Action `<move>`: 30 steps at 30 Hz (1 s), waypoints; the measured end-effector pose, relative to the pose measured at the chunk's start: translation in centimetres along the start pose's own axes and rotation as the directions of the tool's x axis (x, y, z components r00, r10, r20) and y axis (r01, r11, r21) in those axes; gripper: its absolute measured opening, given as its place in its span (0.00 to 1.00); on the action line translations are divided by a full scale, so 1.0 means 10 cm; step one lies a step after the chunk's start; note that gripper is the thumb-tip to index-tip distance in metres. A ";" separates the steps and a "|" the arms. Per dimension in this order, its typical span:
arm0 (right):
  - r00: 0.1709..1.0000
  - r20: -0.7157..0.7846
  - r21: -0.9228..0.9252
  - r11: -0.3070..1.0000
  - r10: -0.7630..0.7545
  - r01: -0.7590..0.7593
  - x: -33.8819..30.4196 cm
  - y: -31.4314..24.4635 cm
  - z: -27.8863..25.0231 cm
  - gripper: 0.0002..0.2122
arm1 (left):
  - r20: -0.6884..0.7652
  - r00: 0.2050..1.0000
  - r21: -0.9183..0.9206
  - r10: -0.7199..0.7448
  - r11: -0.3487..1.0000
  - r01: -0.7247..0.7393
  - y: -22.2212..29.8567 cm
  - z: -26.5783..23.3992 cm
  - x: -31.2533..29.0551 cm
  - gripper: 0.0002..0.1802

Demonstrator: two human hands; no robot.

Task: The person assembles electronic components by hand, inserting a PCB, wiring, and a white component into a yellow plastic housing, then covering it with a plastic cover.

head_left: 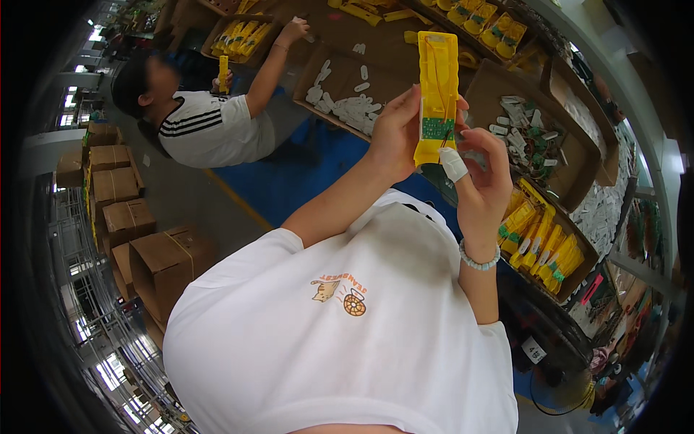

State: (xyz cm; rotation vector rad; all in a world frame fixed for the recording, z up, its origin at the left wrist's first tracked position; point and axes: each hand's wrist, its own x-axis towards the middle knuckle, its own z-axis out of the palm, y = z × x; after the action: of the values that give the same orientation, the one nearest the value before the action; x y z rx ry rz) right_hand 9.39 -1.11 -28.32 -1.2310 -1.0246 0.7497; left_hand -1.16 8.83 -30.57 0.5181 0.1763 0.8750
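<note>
I hold a long yellow plastic housing [438, 79] upright in front of me, with a small green circuit board [437, 129] and thin red wires set in it. My left hand [394, 134] grips its left edge near the lower half. My right hand [483, 181], with a white-taped finger and a bead bracelet on the wrist, holds the housing's lower end from the right, the taped fingertip touching it.
Cardboard trays lie ahead: one with white parts [343, 105], one with green boards and white pieces [531, 137], one with several yellow housings [542, 246]. A co-worker in a striped white shirt [210, 130] reaches into a far tray. Stacked cardboard boxes [126, 217] stand at left.
</note>
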 end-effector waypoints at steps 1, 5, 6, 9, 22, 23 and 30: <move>1.000 -0.013 -0.007 1.000 0.001 -0.001 0.04 0.02 0.05 0.14 | 0.025 1.000 -0.001 -0.014 1.000 0.014 0.04 -0.02 0.03 0.24; 0.984 -0.041 0.132 0.978 0.171 -0.164 0.17 0.09 0.19 0.15 | 0.013 0.997 0.048 -0.071 0.996 0.071 0.15 -0.02 0.15 0.23; 0.977 -0.034 0.166 0.965 0.210 -0.202 0.19 0.10 0.20 0.15 | 0.028 0.995 0.041 -0.093 0.995 0.092 0.17 -0.06 0.19 0.23; 0.954 -0.128 0.282 0.932 0.271 -0.227 0.19 0.21 0.32 0.16 | 0.043 0.982 0.043 -0.186 0.982 0.184 0.18 -0.23 0.27 0.22; 0.784 -0.544 0.222 0.953 0.298 -0.208 0.02 0.31 0.46 0.12 | 0.161 0.873 0.212 -0.460 0.880 0.425 -0.12 -0.30 0.41 0.25; 0.779 -0.552 0.182 0.954 0.299 -0.238 -0.02 0.34 0.42 0.14 | 0.138 0.880 0.277 -0.454 0.871 0.406 -0.16 -0.26 0.40 0.24; 0.736 -0.608 0.214 0.954 0.297 -0.209 -0.24 0.51 0.24 0.23 | 0.070 0.829 0.432 -0.555 0.766 0.476 -0.58 -0.27 0.42 0.21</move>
State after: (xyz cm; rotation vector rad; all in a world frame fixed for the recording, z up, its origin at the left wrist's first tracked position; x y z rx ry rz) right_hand 6.58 -1.25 -33.78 -1.3871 -0.2384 0.5271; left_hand 4.55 9.93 -35.55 0.8840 0.3062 0.2284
